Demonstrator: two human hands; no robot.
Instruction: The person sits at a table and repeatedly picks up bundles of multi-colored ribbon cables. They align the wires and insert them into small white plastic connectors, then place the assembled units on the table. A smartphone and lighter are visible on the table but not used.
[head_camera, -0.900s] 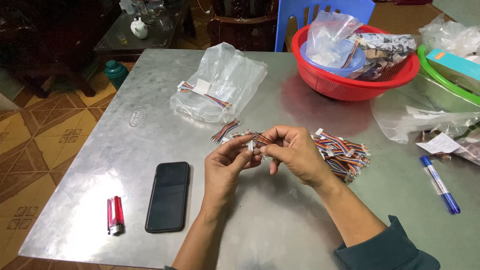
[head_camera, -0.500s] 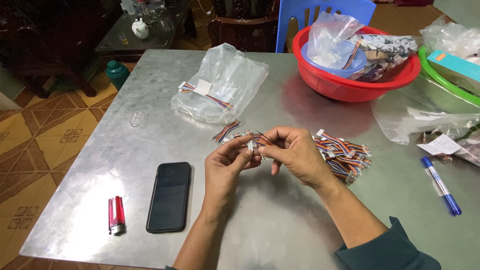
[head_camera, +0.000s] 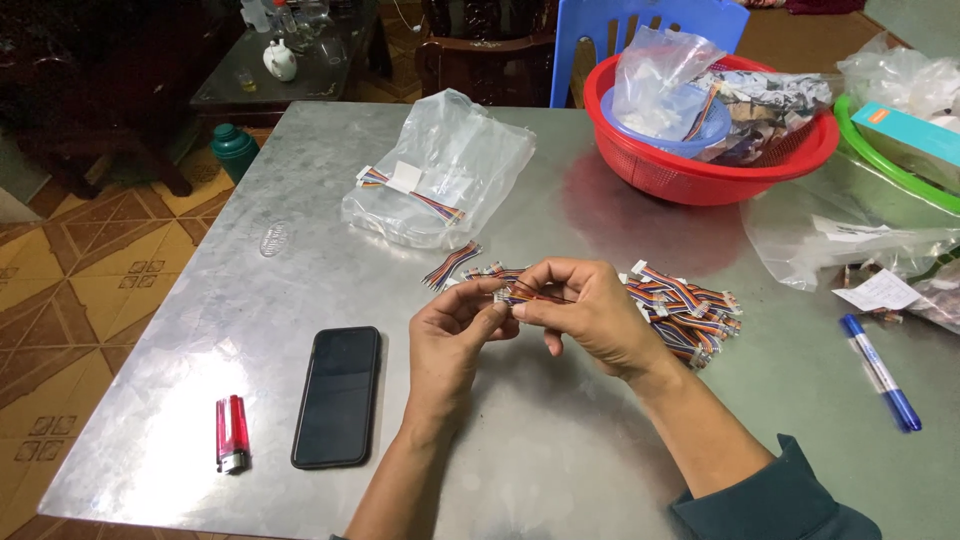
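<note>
Left hand (head_camera: 455, 335): raised just above the worktop (head_camera: 560, 440), thumb and fingertips pinched narrow on the near end of a short multicoloured ribbon cable (head_camera: 528, 294).

Right hand (head_camera: 585, 312): touching the left at the fingertips, fingers curled and closed on the other end of the same cable. The cable spans between the two hands, held clear of the worktop; its white end connector sits right where the fingertips meet.

Pile of like cables (head_camera: 685, 305): lies on the worktop just beyond and to the right of the right hand, partly hidden behind it; white connectors show at the ends.

Loose cables (head_camera: 455, 264): a few, flat on the worktop just beyond the left hand.

Clear plastic bag (head_camera: 440, 175): farther out beyond the left hand, crumpled, with one more coloured cable and a white label inside.

Black phone (head_camera: 338, 395): screen dark, lying flat to the left of the left forearm, near it.

Red lighter (head_camera: 232, 432): left of the phone, well apart from the hands, lying on its side.

Red basket (head_camera: 690, 170): far beyond the right hand, holding a blue bowl (head_camera: 700, 135) and crumpled plastic bags.

Blue marker pen (head_camera: 880, 372): well to the right of the right forearm, lying flat.

White paper slip (head_camera: 882, 292): beyond the pen, beside more clear bags at the right edge.

Green hoop-like rim (head_camera: 880, 160): far right, with a teal box (head_camera: 915, 140) lying within it.

Worktop: dull grey metal sheet, faintly reflective.
</note>
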